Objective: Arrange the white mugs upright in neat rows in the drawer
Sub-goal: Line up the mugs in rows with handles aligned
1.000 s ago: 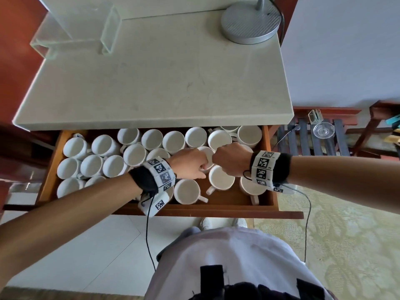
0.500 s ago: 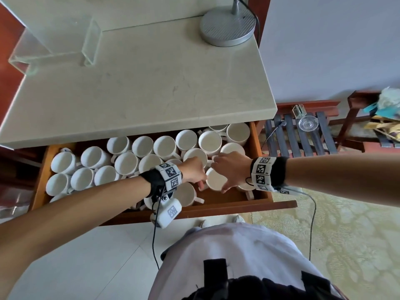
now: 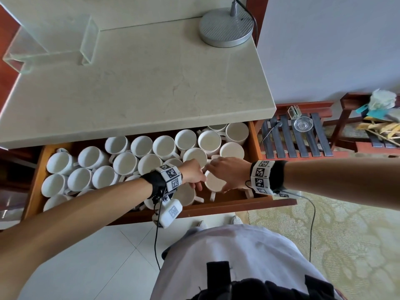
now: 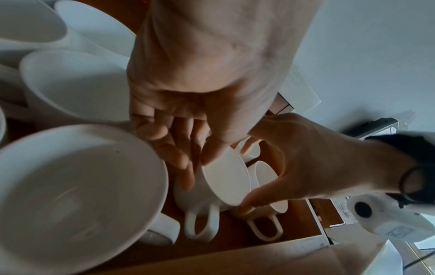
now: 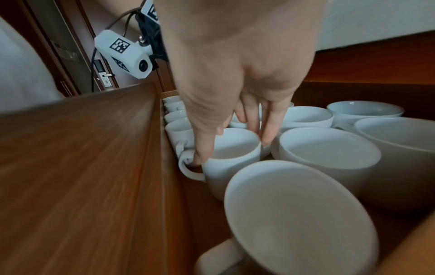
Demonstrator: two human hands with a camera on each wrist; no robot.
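Observation:
The wooden drawer (image 3: pixel 216 207) is pulled out and holds several upright white mugs. Both hands meet on one mug (image 3: pixel 214 182) near its front right. My right hand (image 3: pixel 225 176) spans that mug's rim. In the right wrist view the thumb is by the handle and the fingers are on the far rim of the mug (image 5: pixel 233 148). My left hand (image 3: pixel 194 180) lays straight fingers (image 4: pixel 186 176) down the mug's (image 4: pixel 226 178) left side, with its thumb at the rim. The mug's handle (image 4: pixel 200 223) points to the drawer front.
More mugs crowd close: one (image 3: pixel 186 194) to the left, one (image 5: pixel 301 214) to the right, rows behind. The stone countertop (image 3: pixel 140 83) overhangs the drawer's back and carries a lamp base (image 3: pixel 226 28) and a clear stand (image 3: pixel 54 46). A slatted wooden rack (image 3: pixel 298 135) stands to the right.
Both hands have left a mug further back, where they were clenched, and come forward onto the front mug with fingers spread. The head view has shifted and now shows more of the right side.

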